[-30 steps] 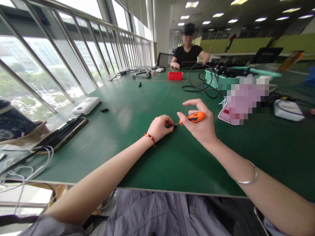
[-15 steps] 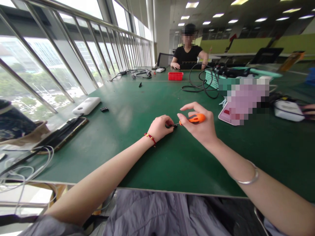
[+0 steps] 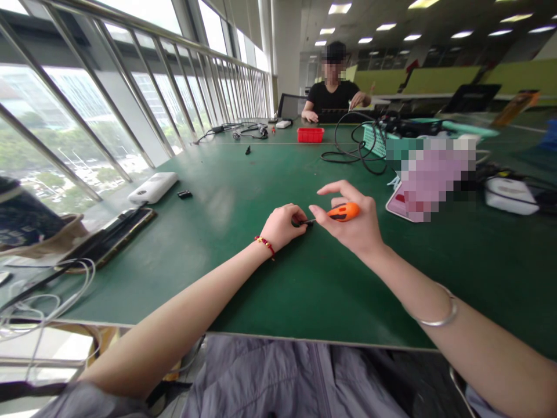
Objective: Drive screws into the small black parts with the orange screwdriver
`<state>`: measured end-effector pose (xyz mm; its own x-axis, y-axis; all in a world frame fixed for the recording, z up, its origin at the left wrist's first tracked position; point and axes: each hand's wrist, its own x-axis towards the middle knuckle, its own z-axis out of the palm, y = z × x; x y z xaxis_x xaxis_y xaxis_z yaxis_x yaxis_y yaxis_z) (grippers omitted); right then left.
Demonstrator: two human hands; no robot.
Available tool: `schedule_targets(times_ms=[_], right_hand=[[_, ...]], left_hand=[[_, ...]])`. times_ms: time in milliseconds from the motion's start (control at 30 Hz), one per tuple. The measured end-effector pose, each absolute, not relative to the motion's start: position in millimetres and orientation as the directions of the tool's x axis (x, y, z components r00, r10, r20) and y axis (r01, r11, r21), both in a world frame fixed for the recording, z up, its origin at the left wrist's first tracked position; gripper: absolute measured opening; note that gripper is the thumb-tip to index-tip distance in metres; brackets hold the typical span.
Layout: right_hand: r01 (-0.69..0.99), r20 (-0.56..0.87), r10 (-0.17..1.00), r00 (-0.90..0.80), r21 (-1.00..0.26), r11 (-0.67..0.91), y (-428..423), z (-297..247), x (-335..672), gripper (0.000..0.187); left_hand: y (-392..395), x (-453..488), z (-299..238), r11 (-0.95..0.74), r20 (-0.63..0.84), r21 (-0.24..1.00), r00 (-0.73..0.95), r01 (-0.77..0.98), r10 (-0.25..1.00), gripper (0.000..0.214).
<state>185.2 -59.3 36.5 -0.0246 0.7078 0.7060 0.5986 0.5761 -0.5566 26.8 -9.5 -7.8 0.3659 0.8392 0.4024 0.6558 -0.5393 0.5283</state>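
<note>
My right hand [image 3: 352, 223] grips an orange-handled screwdriver [image 3: 343, 212], thumb and fingers wrapped round the handle. Its thin shaft points left into a small black part [image 3: 302, 223] that my left hand [image 3: 282, 225] pinches against the green table [image 3: 270, 278]. The part is mostly hidden by my fingers. A red cord bracelet sits on my left wrist and a silver bangle on my right forearm.
A white power bank [image 3: 153, 187], a small black piece [image 3: 184, 194] and a dark tablet [image 3: 108, 235] lie to the left, with white cables [image 3: 39, 302] near the table's corner. A red bin [image 3: 310, 134], black cables [image 3: 357, 145] and a pink blurred object [image 3: 429, 177] lie ahead. A person in black sits at the far end.
My right hand's fingers have shifted on the screwdriver handle, which has rotated slightly; thumb now reaches further left. My left hand has stayed put. The far person's hand has moved.
</note>
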Motion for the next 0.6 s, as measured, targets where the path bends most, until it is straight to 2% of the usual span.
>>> schedule_targets(times_ms=[133,333,367,500,600], right_hand=[[0.572,0.689,0.722,-0.055,-0.571,0.589,-60.0,37.1,186.5,0.014],[0.526,0.789,0.614,-0.031,-0.51,0.681,-54.3,34.2,189.1,0.051],[0.54,0.78,0.625,-0.022,-0.516,0.664,-54.9,34.6,188.8,0.05],[0.583,0.712,0.702,-0.015,-0.564,0.584,-59.7,37.4,187.7,0.023],[0.558,0.721,0.692,-0.043,-0.557,0.615,-59.7,36.8,187.6,0.018]], left_hand=[[-10.0,26.9,-7.2,-0.55,0.414,0.521,0.37,0.653,0.832,0.007],[-11.0,27.0,-6.1,-0.548,0.41,0.531,0.37,0.646,0.834,0.008],[-10.6,26.9,-6.5,-0.546,0.41,0.532,0.368,0.647,0.835,0.009],[-8.4,26.0,-8.7,-0.551,0.408,0.535,0.375,0.641,0.832,0.007],[-8.0,25.5,-9.0,-0.556,0.406,0.54,0.383,0.632,0.83,0.007]])
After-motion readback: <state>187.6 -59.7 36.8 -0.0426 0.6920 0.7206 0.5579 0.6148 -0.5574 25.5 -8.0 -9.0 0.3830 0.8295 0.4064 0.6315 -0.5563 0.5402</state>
